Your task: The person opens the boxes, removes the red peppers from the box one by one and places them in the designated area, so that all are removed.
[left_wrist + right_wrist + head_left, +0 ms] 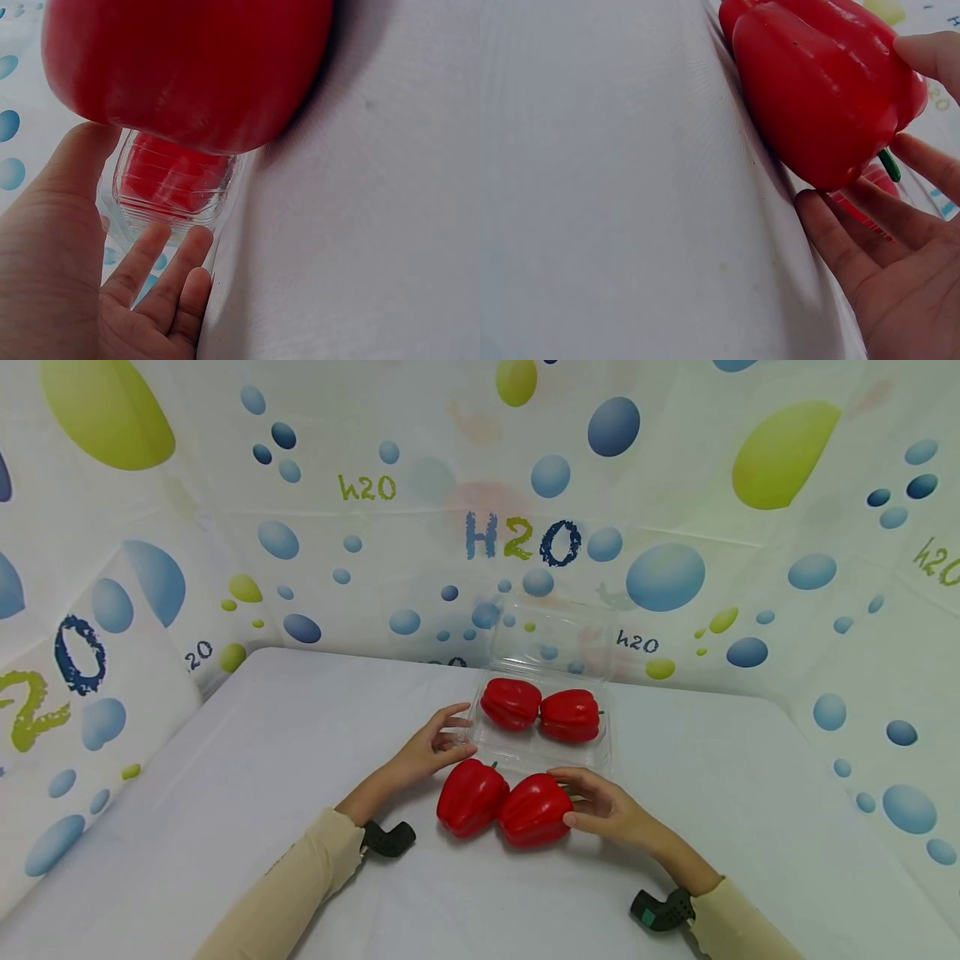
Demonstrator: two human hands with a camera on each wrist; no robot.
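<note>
Two red bell peppers lie side by side on the table in front of a clear plastic clamshell box (pixel 480 752). My right hand (pixel 611 814) holds the right bell pepper (pixel 534 814) at its stem end. Its thumb is on one side and its fingers are spread round the other. The left bell pepper (pixel 471 797) leans against it. My left hand (pixel 431 752) reaches to the box's left side with fingers extended and apart. In the left wrist view, the thumb (pixel 79 154) is right at the left pepper's edge. Two more bell peppers (pixel 512 703) (pixel 570 716) sit inside the box.
The box's clear lid (pixel 551 639) stands raised at the back, against a white curtain (pixel 420 585) printed with blue and green dots. A white cloth (pixel 300 727) covers the table. Dark wrist devices (pixel 388 839) (pixel 662 910) sit by both cuffs.
</note>
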